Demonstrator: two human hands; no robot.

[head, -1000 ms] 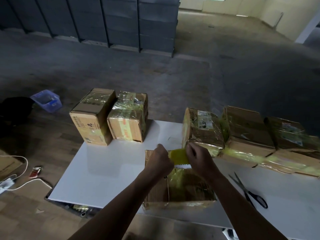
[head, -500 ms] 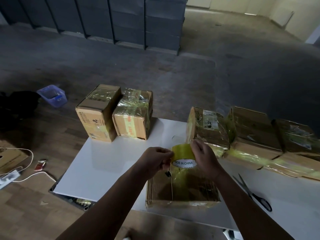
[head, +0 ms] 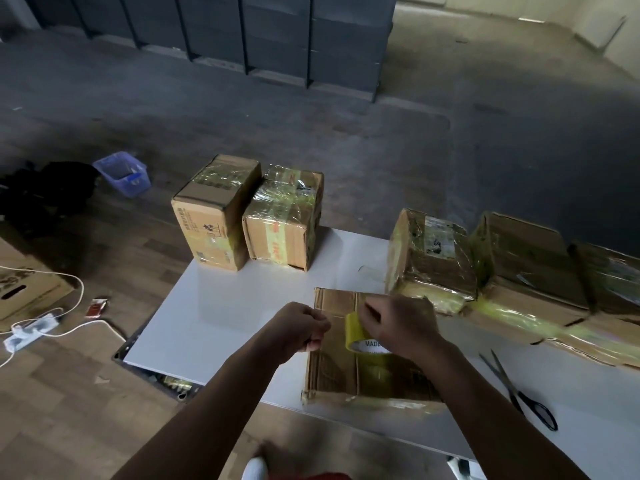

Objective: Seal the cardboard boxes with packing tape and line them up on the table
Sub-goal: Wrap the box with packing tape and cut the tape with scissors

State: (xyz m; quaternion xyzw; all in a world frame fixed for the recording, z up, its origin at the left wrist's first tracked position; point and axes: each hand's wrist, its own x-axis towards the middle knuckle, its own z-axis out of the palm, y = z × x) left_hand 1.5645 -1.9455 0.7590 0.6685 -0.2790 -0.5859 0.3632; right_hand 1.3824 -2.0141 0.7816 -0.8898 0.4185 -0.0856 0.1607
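A flat cardboard box [head: 341, 372] lies on the white table [head: 225, 317] right in front of me. My right hand [head: 398, 323] grips a yellow packing tape roll [head: 356, 332] above the box top. My left hand [head: 298, 329] is a short way to the left of the roll with its fingers curled in a pinch; a thin clear strip of tape seems to run between the hands, though it is hard to see. Two taped boxes [head: 249, 213] stand side by side at the table's far left corner. Three taped boxes [head: 502, 268] form a row at the far right.
Black-handled scissors [head: 519, 393] lie on the table at the right, near the front edge. On the floor to the left are a blue plastic bin [head: 121, 173], a white power strip with cable [head: 31, 332] and a cardboard carton [head: 20, 285]. Dark shelving [head: 242, 32] stands far back.
My hands have drawn apart: the left hand moved left away from the roll, and the right hand lowered the roll closer to the box. The view has shifted slightly.
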